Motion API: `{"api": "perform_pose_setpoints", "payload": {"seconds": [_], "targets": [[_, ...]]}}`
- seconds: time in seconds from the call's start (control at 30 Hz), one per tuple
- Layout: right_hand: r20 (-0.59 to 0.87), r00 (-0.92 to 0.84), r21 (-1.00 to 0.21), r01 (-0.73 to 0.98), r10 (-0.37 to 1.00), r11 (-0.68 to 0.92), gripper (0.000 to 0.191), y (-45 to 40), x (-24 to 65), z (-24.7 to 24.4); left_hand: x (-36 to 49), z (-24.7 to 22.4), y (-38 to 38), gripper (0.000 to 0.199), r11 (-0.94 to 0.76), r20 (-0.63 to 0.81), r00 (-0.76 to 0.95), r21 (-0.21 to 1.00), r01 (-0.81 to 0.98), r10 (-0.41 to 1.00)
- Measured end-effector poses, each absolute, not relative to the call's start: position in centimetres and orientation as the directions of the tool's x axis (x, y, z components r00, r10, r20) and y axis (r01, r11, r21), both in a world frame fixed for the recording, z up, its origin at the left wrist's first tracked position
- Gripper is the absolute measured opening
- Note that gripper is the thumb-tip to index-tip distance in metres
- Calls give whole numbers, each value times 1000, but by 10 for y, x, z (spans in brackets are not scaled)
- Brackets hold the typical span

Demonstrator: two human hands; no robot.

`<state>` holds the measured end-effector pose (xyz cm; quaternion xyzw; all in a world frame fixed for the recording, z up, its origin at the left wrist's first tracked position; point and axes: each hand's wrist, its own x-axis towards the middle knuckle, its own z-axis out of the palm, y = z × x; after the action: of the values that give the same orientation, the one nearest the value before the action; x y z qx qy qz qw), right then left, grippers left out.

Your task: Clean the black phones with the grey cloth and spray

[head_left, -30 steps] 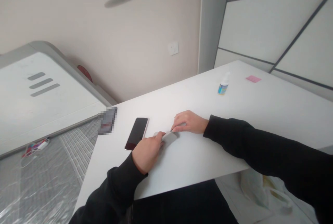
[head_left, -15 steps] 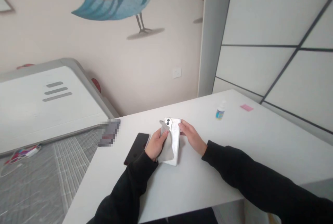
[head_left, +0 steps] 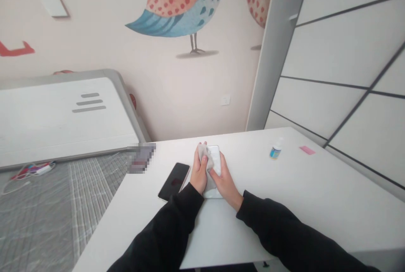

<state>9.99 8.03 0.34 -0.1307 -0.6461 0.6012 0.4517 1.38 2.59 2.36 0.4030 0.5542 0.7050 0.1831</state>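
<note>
A white phone [head_left: 215, 152], its back facing up, is held between my hands over the white table. My left hand [head_left: 198, 177] is closed on a thin grey cloth [head_left: 210, 182] that covers the phone's left part, thumb on top of it; the camera lenses are mostly hidden. My right hand [head_left: 228, 182] grips the phone's right edge, and its thumb presses on the cloth. Just left of my left hand, a second phone [head_left: 174, 181] lies flat with its dark screen up.
A small bottle [head_left: 275, 152] with a blue label stands on the table [head_left: 272, 217] to the right, near a pink slip [head_left: 307, 150]. A blurred-out item [head_left: 141, 158] is at the left edge. Beyond are a bed [head_left: 57, 124] and white panelled doors [head_left: 332, 52].
My right hand has come in over the phone, its thumb now on the cloth. My left hand has shifted the cloth up over the camera area. The head view has shifted slightly.
</note>
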Motion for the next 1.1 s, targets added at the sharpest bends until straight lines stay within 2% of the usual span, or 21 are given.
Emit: {"api": "perform_pose_setpoints", "payload": {"seconds": [0.13,0.27,0.5,0.63,0.8,1.0,1.1], "targets": [[431,-535,-897,-340,727,281,60,101,102,3,31,13,22,68,-316,373,-569,927,201,733],[430,-530,-898,-334,731,287,50,112,109,6,42,12,20,67,-319,389,-520,921,222,761],[456,-618,-887,-375,641,269,50,69,111,7,8,32,21,69,-342,448,-527,894,290,722],[442,-599,-892,-376,668,252,48,76,112,16,21,28,18,62,-317,408,-568,913,258,715],[416,-551,-901,-356,724,247,35,103,117,26,50,20,15,48,-296,383,-537,923,245,752],[387,-585,-915,-342,713,216,51,90,116,20,33,37,13,45,-308,421,-535,906,291,732],[399,-643,-913,-349,654,213,64,77,118,22,22,49,13,46,-316,433,-550,901,298,715]]}}
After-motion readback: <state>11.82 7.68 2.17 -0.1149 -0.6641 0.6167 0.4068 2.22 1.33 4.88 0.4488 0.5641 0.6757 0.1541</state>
